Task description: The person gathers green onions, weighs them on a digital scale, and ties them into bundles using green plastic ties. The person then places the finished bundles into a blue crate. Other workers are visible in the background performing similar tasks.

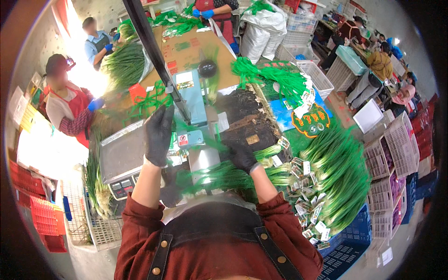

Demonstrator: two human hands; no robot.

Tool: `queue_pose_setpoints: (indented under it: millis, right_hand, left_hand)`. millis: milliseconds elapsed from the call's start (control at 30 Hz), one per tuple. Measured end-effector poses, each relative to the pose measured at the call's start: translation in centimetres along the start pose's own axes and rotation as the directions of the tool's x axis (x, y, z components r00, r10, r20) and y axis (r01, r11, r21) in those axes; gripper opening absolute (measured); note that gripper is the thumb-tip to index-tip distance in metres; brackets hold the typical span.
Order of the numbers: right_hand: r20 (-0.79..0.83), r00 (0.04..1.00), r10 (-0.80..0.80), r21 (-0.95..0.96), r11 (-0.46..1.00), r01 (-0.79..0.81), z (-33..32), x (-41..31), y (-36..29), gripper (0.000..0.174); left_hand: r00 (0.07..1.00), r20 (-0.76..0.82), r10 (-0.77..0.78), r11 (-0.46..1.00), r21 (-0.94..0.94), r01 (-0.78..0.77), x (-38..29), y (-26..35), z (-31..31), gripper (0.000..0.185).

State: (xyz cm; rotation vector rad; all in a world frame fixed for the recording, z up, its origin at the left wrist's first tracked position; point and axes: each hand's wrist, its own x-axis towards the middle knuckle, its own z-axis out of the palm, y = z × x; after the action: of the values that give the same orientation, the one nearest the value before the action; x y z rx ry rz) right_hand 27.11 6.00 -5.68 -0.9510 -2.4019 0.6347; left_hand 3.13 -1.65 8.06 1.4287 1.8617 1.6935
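My left hand (159, 137), in a black glove, is raised between a platform scale (122, 150) and a blue-grey bench machine (194, 99). Its fingers point up; what lies on the palm side is hidden. My right hand (241, 154), also black-gloved and blurred, is low at the right of the machine, over spring onions in green mesh net (227, 176). A blurred strip of green netting (213, 141) runs from the machine's front towards it; the grip is not clear. The machine has a lever with a black ball knob (207, 68).
Netted spring onions (336, 178) and tags (308, 210) are heaped right, empty green net sleeves (280, 80) beyond. A black metal post (150, 45) rises before me. A co-worker in a red apron (75, 108) stands left. Plastic crates (381, 189) are stacked right.
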Motion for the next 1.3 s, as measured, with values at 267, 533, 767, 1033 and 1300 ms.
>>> queue_pose_setpoints:
  millis: [267, 533, 767, 1033, 1300]
  right_hand:
    - [-0.296, 0.940, -0.167, -0.229, 0.968, 0.100, -9.1, -1.1, -1.9, 0.046]
    - [-0.605, 0.762, 0.230, 0.233, 0.967, -0.106, -6.7, 3.3, 0.8, 0.029]
    - [0.171, 0.985, 0.007, -0.151, 0.988, 0.019, -8.6, -3.0, 4.2, 0.038]
    - [0.194, 0.974, -0.120, 0.057, 0.992, 0.111, 0.7, 5.1, 13.1, 0.038]
    - [-0.221, 0.820, 0.528, 0.137, 0.849, -0.510, 10.2, 27.8, 15.5, 0.047]
  left_hand:
    - [0.988, -0.118, 0.103, 0.995, 0.019, -0.101, -1.5, -1.4, 0.9, 0.023]
    - [0.971, -0.095, 0.221, 0.952, 0.238, -0.194, 0.1, -0.8, -0.1, 0.018]
    - [0.748, 0.657, -0.089, 0.725, 0.558, -0.403, -7.3, -1.8, -2.9, 0.026]
    - [0.612, 0.788, -0.066, 0.623, 0.512, -0.591, -17.6, -21.2, 0.2, 0.029]
    - [0.897, 0.170, -0.408, 0.609, 0.783, 0.128, -12.1, -13.8, -1.3, 0.026]
